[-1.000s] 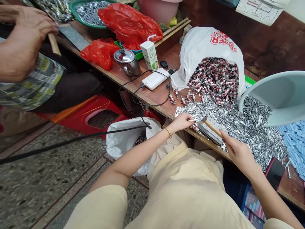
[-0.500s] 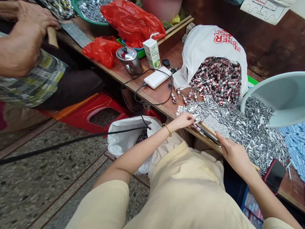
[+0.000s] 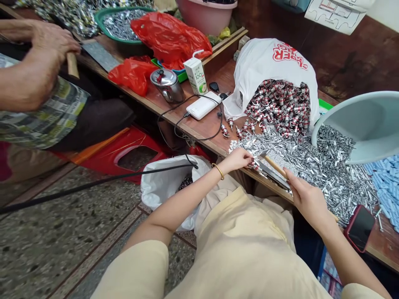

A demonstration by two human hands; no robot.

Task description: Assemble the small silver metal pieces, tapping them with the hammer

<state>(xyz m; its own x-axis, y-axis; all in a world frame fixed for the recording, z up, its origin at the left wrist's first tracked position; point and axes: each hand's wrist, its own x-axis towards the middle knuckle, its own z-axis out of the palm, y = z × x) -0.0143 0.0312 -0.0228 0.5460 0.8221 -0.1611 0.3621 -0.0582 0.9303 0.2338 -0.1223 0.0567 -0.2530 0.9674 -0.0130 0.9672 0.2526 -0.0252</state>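
Hammer [image 3: 274,165]: your right hand [image 3: 307,199] closed on its handle; left hand [image 3: 240,159] pinches 1 small part [image 3: 254,166] beneath. Risk: mistimed blow strikes your fingers.

The single head-worn camera looked forward and steeply down from close above the long brown wooden worktop [image 3: 202,124], facing its near edge and the speckled floor [image 3: 62,249].

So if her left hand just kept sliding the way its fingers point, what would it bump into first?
Probably the flat stone block by its fingertips: the left hand points right along the bench edge, pinching a small red-banded part. The hammer head sits close by; depth is hard to judge.
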